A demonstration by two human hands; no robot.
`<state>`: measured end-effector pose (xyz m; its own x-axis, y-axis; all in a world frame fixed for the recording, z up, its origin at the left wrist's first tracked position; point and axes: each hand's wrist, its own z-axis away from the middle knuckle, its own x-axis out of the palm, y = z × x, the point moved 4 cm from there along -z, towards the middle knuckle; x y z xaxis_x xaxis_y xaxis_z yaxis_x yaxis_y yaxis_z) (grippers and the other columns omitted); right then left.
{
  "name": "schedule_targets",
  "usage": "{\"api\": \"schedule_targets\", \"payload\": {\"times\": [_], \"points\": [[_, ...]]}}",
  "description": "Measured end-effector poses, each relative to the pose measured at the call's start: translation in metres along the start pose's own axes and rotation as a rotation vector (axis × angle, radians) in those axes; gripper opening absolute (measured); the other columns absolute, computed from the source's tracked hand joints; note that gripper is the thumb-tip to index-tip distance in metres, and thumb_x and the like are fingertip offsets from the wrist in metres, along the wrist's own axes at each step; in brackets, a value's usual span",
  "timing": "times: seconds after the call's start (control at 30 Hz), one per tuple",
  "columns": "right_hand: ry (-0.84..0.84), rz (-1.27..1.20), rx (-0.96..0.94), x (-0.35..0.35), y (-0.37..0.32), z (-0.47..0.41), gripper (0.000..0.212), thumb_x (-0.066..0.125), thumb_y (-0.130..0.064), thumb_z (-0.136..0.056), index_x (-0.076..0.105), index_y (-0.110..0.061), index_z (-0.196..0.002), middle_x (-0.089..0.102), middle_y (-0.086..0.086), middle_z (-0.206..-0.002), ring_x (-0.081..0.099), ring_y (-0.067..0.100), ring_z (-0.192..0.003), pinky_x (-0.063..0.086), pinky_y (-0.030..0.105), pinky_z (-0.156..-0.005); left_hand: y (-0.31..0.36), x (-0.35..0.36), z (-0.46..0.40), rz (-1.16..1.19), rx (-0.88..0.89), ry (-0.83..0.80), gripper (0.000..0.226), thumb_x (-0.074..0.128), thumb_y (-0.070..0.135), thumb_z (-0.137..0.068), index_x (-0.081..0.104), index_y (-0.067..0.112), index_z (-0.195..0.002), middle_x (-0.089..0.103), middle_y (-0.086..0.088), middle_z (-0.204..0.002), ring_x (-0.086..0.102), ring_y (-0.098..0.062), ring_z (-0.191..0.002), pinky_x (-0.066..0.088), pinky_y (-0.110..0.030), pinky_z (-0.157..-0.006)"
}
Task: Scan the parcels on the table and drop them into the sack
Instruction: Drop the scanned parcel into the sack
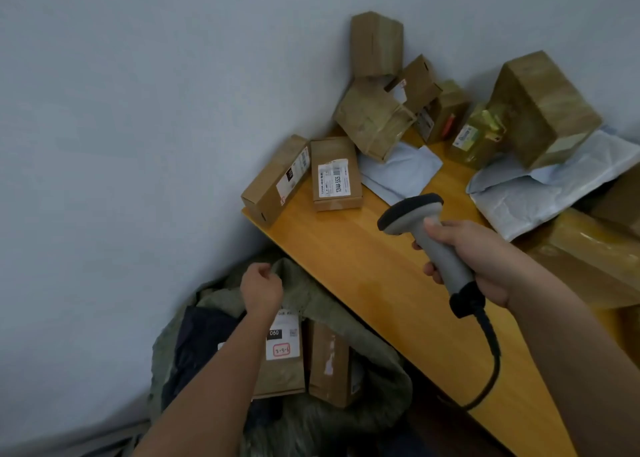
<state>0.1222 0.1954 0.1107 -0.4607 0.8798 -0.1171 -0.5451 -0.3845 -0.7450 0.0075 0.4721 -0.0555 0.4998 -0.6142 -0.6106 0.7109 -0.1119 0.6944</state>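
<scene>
Brown carton (602, 259) cut off at the right edge; parcel label (334, 177) print perhaps too blurred to read

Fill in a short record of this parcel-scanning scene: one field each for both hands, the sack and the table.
Right hand: grips the scanner by its handle.
Left hand: holds the sack at its rim.
Sack: open beside the table, cardboard parcels inside.
Table: more boxes and white mailers lie at the far end.

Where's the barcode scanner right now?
In the head view, the barcode scanner is right of centre, gripped by the right hand above the wooden table, its head toward the labelled box.
</scene>
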Motion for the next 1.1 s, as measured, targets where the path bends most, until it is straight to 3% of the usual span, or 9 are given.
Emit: {"api": "schedule_targets", "payload": {"times": [0.2, 0.33, 0.47, 0.57, 0.67, 0.87, 0.97, 1.1], "points": [[0.068, -0.11, -0.075, -0.027, -0.024, -0.03, 0.03, 0.049, -0.034, -0.102, 0.054, -0.009, -0.118, 0.061, 0.012, -0.103, 0.06, 0.017, -0.058, 0.049, 0.031, -0.057, 0.079, 0.048, -0.018, -0.155, 0.23, -0.163, 0.046, 0.053, 0.016, -0.097, 0.044, 0.008, -0.141, 0.05, -0.01, -0.139, 0.05, -0.025, -0.124, 0.043, -0.038, -0.103], [0.069, -0.136, -0.063, -0.045, -0.038, -0.057, 0.024, 0.049, -0.033, -0.102, 0.056, -0.011, -0.108, 0.061, 0.013, -0.102, 0.06, 0.018, -0.059, 0.049, 0.032, -0.058, 0.123, 0.082, -0.033, -0.209, 0.278, -0.167, 0.057, 0.06, 0.029, -0.094, 0.038, 0.013, -0.144, 0.042, -0.009, -0.144, 0.043, -0.024, -0.13, 0.039, -0.038, -0.104], [0.07, -0.14, -0.037, -0.064, -0.041, -0.082, 0.024, 0.05, -0.034, -0.101, 0.057, -0.012, -0.105, 0.061, 0.014, -0.1, 0.059, 0.019, -0.06, 0.049, 0.033, -0.059, 0.145, 0.115, -0.06, -0.162, 0.056, -0.167, 0.08, 0.064, 0.042, -0.091, 0.022, 0.009, -0.151, 0.025, -0.015, -0.152, 0.038, -0.032, -0.134, 0.04, -0.043, -0.104], [0.076, -0.15, 0.009, -0.079, -0.033, -0.095, 0.023, 0.05, -0.033, -0.101, 0.058, -0.012, -0.098, 0.061, 0.016, -0.096, 0.059, 0.02, -0.061, 0.049, 0.033, -0.059, 0.147, 0.131, -0.084, -0.065, -0.158, -0.142, 0.084, 0.063, 0.052, -0.088, 0.026, 0.007, -0.149, 0.033, -0.016, -0.149, 0.04, -0.035, -0.133, 0.04, -0.047, -0.104], [0.07, -0.148, 0.045, -0.092, -0.023, -0.107, 0.023, 0.05, -0.033, -0.101, 0.058, -0.011, -0.102, 0.061, 0.016, -0.099, 0.059, 0.02, -0.062, 0.05, 0.031, -0.057, 0.136, 0.144, -0.097, -0.006, -0.197, -0.168, 0.069, 0.065, 0.05, -0.088, 0.042, 0.01, -0.139, 0.049, -0.009, -0.138, 0.048, -0.032, -0.127, 0.044, -0.045, -0.1], [0.07, -0.142, 0.091, -0.098, -0.005, -0.133, 0.028, 0.05, -0.035, -0.101, 0.059, -0.009, -0.103, 0.063, 0.016, -0.088, 0.058, 0.025, -0.067, 0.049, 0.038, -0.066, 0.109, 0.15, -0.085, -0.027, -0.272, -0.17, 0.081, 0.072, 0.047, -0.083, 0.032, 0.017, -0.146, 0.032, -0.011, -0.147, 0.041, -0.036, -0.131, 0.042, -0.052, -0.105], [0.084, -0.126, 0.095, -0.086, 0.004, -0.146, 0.028, 0.054, -0.037, -0.099, 0.059, -0.009, -0.106, 0.064, 0.014, -0.093, 0.061, 0.025, -0.072, 0.05, 0.039, -0.072, 0.091, 0.147, -0.059, -0.09, -0.279, -0.258, 0.084, 0.076, 0.043, -0.08, 0.031, 0.015, -0.145, 0.032, -0.011, -0.146, 0.04, -0.035, -0.131, 0.042, -0.052, -0.106], [0.098, -0.096, 0.105, -0.061, 0.022, -0.157, 0.03, 0.061, -0.033, -0.095, 0.054, -0.013, -0.117, 0.063, 0.013, -0.099, 0.062, 0.02, -0.071, 0.052, 0.033, -0.064, 0.058, 0.143, -0.02, -0.207, -0.337, -0.507, 0.077, 0.085, 0.026, -0.073, 0.037, 0.006, -0.13, 0.049, -0.009, -0.13, 0.052, -0.029, -0.116, 0.051, -0.041, -0.095]]}}
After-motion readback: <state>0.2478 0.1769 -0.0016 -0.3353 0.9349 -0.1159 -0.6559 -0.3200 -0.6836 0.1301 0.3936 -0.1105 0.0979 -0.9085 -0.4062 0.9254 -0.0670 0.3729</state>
